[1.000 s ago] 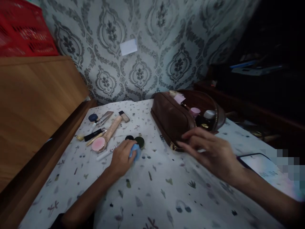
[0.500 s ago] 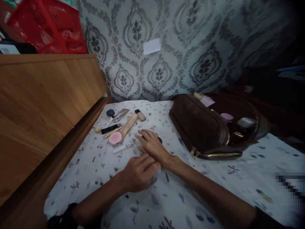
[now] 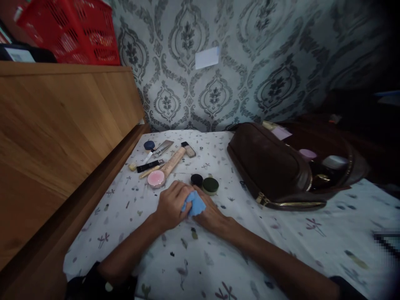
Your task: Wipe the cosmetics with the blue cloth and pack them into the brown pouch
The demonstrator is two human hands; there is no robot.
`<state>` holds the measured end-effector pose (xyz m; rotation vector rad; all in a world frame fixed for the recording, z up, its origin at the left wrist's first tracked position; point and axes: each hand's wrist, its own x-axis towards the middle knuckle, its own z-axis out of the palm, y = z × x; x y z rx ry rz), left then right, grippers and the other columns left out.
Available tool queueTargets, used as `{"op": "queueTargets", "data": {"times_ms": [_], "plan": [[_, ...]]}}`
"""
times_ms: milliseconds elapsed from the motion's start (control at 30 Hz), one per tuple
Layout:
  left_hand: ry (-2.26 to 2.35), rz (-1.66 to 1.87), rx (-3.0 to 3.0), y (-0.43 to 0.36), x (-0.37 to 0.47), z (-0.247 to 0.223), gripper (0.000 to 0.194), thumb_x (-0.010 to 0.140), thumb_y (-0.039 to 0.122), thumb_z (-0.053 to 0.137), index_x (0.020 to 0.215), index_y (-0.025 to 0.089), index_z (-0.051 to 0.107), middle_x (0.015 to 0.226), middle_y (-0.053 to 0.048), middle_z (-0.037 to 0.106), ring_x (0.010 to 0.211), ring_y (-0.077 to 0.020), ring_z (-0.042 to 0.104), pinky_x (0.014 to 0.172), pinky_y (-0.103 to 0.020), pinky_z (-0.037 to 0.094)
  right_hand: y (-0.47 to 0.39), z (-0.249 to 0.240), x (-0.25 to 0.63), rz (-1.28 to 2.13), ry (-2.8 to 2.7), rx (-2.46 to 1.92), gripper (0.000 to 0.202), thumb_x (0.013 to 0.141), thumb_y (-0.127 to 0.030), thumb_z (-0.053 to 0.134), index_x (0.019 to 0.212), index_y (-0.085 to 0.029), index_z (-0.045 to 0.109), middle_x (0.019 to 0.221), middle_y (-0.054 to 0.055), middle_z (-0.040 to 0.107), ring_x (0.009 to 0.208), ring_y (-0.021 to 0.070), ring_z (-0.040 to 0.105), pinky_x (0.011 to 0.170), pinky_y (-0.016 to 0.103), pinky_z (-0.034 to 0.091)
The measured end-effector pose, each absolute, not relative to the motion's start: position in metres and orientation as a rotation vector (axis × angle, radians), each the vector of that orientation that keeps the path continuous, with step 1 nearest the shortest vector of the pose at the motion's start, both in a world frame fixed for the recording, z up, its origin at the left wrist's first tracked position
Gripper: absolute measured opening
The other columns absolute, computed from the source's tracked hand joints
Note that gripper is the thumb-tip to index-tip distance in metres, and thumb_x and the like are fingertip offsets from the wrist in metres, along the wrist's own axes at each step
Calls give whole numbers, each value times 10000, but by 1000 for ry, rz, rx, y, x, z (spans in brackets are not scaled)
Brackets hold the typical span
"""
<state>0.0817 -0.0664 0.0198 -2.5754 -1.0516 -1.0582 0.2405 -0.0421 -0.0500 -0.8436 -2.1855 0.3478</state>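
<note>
My left hand [image 3: 171,205] is closed on a crumpled light blue cloth [image 3: 195,204]. It presses against my right hand [image 3: 210,216], whose fingers are mostly hidden behind the cloth and the left hand; they look curled, but what they hold cannot be seen. Just beyond the knuckles are a small black round lid [image 3: 196,180] and a dark green-topped round jar [image 3: 210,186]. Left of the hands sits a pink round compact [image 3: 156,179], touching a long beige tube [image 3: 174,161].
Further cosmetics lie back left: a black tube [image 3: 150,165], a foundation bottle [image 3: 188,149], a silvery tube [image 3: 163,147] and a blue round pot [image 3: 149,145]. An open brown bag [image 3: 268,166] stands right. A wooden cabinet [image 3: 68,108] carries a red basket [image 3: 100,33].
The white tube has gone from its spot on the tablecloth. My right hand has drawn back, uncovering the two round items, and both hands have come together around the blue cloth.
</note>
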Motion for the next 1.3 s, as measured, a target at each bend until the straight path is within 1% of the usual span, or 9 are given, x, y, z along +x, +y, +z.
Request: {"op": "queueTargets", "data": {"times_ms": [167,267,433,567,767,900,1033,1167,1300], "plan": [[-1315,-600,-2644,-54,78,1,164,913,186,424,897,176,587,842,-82,631,824,-240,570,735,-365,475,-55,-31,260,296,-2292,-985,122,877,-98,478,827,-171,562,898,100,589,844,230,535,765,393,518],[-1419,-586,-2689,-49,75,-6,175,917,201,416,903,177,589,859,-83,645,818,-233,590,755,-360,482,-59,-22,261,325,-2328,-1038,106,914,-133,494,851,-162,575,908,103,596,849,229,546,775,385,521],[-1542,-823,-2762,-48,68,-11,231,897,211,403,1011,195,603,948,-76,689,872,-219,642,777,-325,493,-65,-15,259,268,-2405,-1106,94,916,-221,578,953,-150,625,968,111,624,924,249,561,826,393,512],[-1744,-1059,-2661,-46,64,-13,347,881,301,409,1172,191,562,943,-68,689,854,-237,659,782,-353,510,-71,-8,260,261,-2442,-1113,130,926,-254,576,982,-163,650,969,88,638,919,218,572,836,347,496],[-1927,-1602,-2447,-39,57,-9,387,845,383,431,1151,192,570,1144,-82,656,1114,-262,599,969,-377,458,-74,-2,262,344,-2378,-1216,191,923,-307,587,967,-150,686,937,74,651,883,197,586,754,286,473],[-2156,-1731,-2437,-41,58,-4,470,862,496,449,1169,166,584,1043,-84,686,1004,-270,631,876,-356,494,-76,-4,260,489,-2190,-1253,183,891,-268,623,996,-144,707,909,74,679,867,193,611,767,276,465],[-2022,-1627,-2611,-45,62,1,417,864,524,503,1047,181,654,1051,-60,683,1040,-255,600,934,-324,451,-81,-5,258,643,-2088,-1261,168,868,-265,630,943,-147,724,859,63,691,810,188,622,737,269,464],[-2112,-1759,-2549,-50,68,4,422,809,568,572,909,171,674,815,-27,661,793,-213,597,748,-282,484,-87,-4,258,731,-2104,-1198,178,830,-226,653,983,-160,716,902,53,705,820,184,632,736,259,468],[-2372,-2095,-2250,-54,76,3,513,684,610,688,921,155,658,760,-9,636,705,-181,594,646,-258,485,-89,-5,257,721,-2136,-1139,212,815,-241,687,1009,-159,712,937,60,703,874,191,636,780,261,476]]}}
